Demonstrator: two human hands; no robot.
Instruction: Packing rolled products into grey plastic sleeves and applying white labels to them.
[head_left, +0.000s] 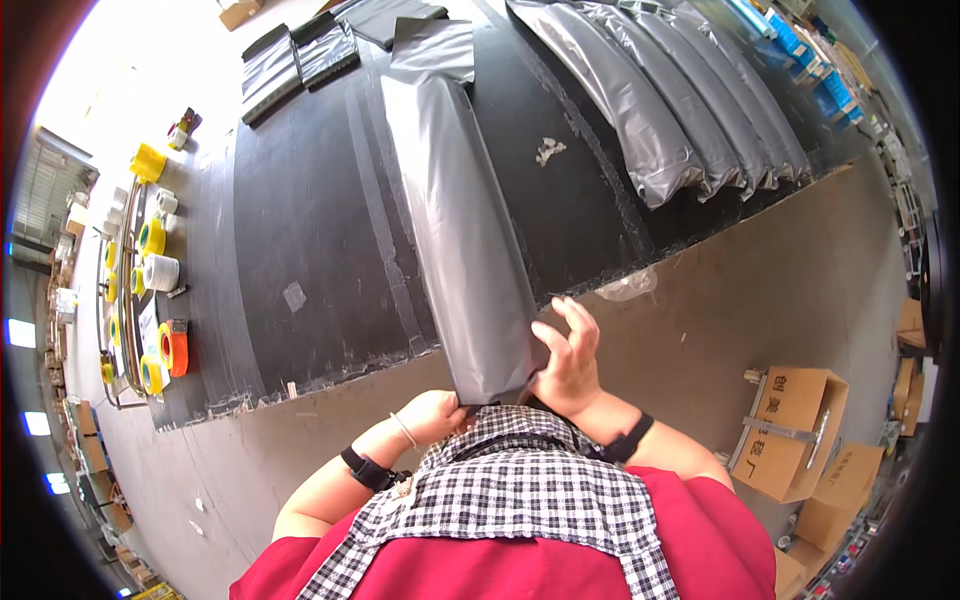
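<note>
Grey plastic in play, a long bag [465, 240] lying across the table [300, 210] and jutting past its near edge! Pinched at that end in the left hand [437, 415]; flanked by the right hand [570, 365], half-curled, fingers apart, cannot tell whether gripping; more plump bags [688, 110] toward the table's right, tape rolls [147, 163] along its left

**Left hand [435, 415] pinching, right hand [572, 365] loosely spread**

The left forearm [318, 497] and right forearm [680, 452] angle inward before the body. The left fingers [461, 413] curl tightly inward. The right hand sits slightly farther forward, its fingers [579, 322] partly bent and apart, tips angled forward and leftward.
</note>
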